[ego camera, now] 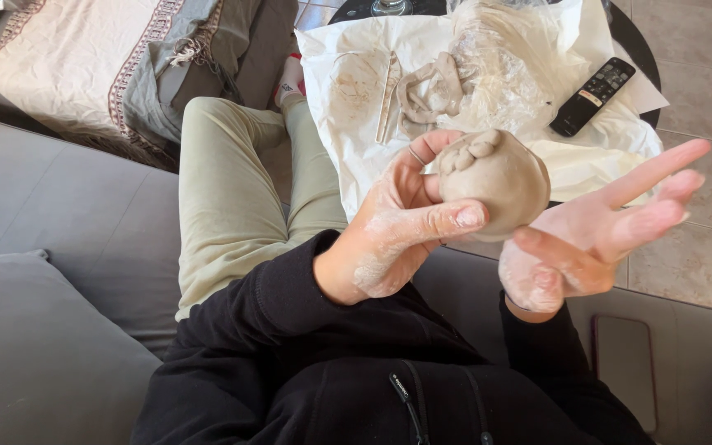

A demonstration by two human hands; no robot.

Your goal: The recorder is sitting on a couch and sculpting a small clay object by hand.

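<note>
We spot a crumpled clear plastic bag (pixel 500 70) on the tabletop's white paper, and a dark phone (pixel 625 363), screen blank, on the grey sofa.

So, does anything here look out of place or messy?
A black remote control lies on the clay-smeared white paper, beside a loose grey clay strip. Both hands, left and right, are dusted with clay around the rounded grey clay lump.

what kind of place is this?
Most likely a home living room. The person sits on a grey sofa with a cushion, over a tiled floor. A remote control lies on the paper-covered round table, and the left hand holds a clay ball.
</note>
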